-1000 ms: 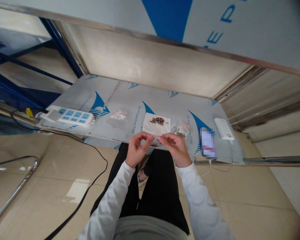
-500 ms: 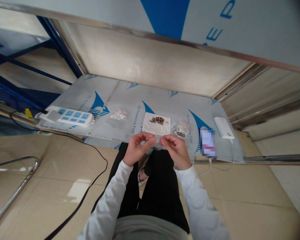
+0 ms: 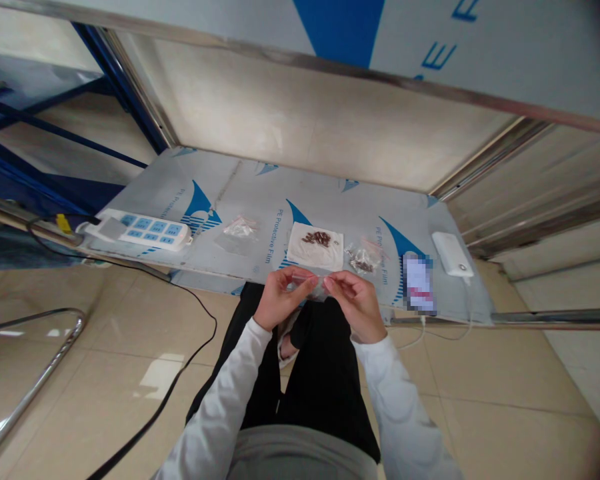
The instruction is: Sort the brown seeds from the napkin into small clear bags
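A small clear plastic zip bag (image 3: pixel 317 292) is stretched between my two hands at the front edge of the shelf. My left hand (image 3: pixel 283 298) pinches one side of its top with thumb and fingers, and my right hand (image 3: pixel 359 304) pinches the other. What the bag holds, if anything, I cannot make out. Just beyond my fingers lies a white folded cloth or paper (image 3: pixel 310 257), with a small heap of dark brown pieces (image 3: pixel 317 238) on it. To its right sits another clear bag (image 3: pixel 369 256) with similar brown pieces inside.
Several clear bags (image 3: pixel 241 228) lie in a pile left of centre on the film-covered shelf (image 3: pixel 230 173). A white power strip (image 3: pixel 155 232) is at the left end. A phone (image 3: pixel 419 285) and a white power bank (image 3: pixel 451 254) with cables are at right. An upper shelf (image 3: pixel 220 27) overhangs.
The view has shifted slightly. Both hands keep their pinch on the bag, with only a small movement of the fingers, and the things on the shelf stay put.
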Demonstrator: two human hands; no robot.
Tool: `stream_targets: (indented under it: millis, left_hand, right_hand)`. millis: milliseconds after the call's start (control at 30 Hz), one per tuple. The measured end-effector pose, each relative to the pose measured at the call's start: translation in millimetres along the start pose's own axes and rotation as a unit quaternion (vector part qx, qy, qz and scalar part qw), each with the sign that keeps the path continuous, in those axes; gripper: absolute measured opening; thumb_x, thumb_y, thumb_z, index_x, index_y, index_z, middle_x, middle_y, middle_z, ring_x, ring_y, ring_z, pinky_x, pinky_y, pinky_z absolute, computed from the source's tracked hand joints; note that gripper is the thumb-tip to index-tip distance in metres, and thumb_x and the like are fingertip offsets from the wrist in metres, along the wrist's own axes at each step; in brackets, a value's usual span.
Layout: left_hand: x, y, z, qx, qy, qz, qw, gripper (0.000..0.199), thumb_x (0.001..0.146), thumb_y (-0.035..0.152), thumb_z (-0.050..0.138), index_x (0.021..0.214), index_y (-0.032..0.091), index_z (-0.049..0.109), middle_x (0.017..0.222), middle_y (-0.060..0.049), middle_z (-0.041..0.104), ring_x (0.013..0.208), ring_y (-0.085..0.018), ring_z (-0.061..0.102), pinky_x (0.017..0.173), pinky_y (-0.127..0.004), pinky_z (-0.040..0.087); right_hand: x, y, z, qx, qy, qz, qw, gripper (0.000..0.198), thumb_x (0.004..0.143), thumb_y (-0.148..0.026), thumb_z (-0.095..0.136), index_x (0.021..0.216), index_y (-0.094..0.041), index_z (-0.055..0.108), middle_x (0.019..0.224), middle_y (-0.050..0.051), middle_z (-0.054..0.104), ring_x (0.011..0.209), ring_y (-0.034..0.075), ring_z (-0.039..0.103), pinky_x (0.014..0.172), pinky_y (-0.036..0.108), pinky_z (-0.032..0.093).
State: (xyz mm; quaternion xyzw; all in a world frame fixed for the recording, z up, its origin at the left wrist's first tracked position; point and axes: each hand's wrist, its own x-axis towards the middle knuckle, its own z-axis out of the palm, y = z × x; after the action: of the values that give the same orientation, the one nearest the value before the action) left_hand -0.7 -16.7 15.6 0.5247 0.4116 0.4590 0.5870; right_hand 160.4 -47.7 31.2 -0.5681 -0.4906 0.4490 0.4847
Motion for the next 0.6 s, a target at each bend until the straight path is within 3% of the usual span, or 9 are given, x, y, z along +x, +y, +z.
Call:
stream_targets:
  millis: [133,333,600]
  left_hand:
    - [0,-5,2,-0.008,-0.016,-0.016,1.000,0.023,0.071,0.035,0.073,0.080,0.014,0.072,0.081,-0.007,0.074,0.074,-0.018,0.067,0.072,-0.031,0.055]
    - [-2,2,5,0.031,0.008,0.027,0.999,0.018,0.072,0.033,0.073,0.075,0.015,0.072,0.077,-0.006,0.074,0.072,-0.019,0.068,0.073,-0.031,0.054]
    - [0,-1,3,-0.009,-0.009,0.004,1.000,0.023,0.072,0.035,0.073,0.080,0.014,0.071,0.080,-0.007,0.074,0.075,-0.019,0.068,0.073,-0.030,0.055]
  right_hand:
    - [-2,-1,1,-0.008,-0.013,0.007,1.000,0.022,0.077,-0.040,0.069,0.080,-0.019,0.066,0.080,0.003,0.070,0.075,0.016,0.064,0.072,0.028,0.051]
    - [-5,1,6,0.044,-0.019,0.017,0.999,0.021,0.077,-0.038,0.070,0.087,-0.020,0.067,0.087,0.003,0.071,0.081,0.016,0.065,0.076,0.028,0.052]
    - [-3,1,15,0.075,0.018,0.010,0.997,0.018,0.074,-0.037,0.072,0.075,-0.020,0.066,0.077,0.002,0.071,0.073,0.016,0.065,0.070,0.027,0.051]
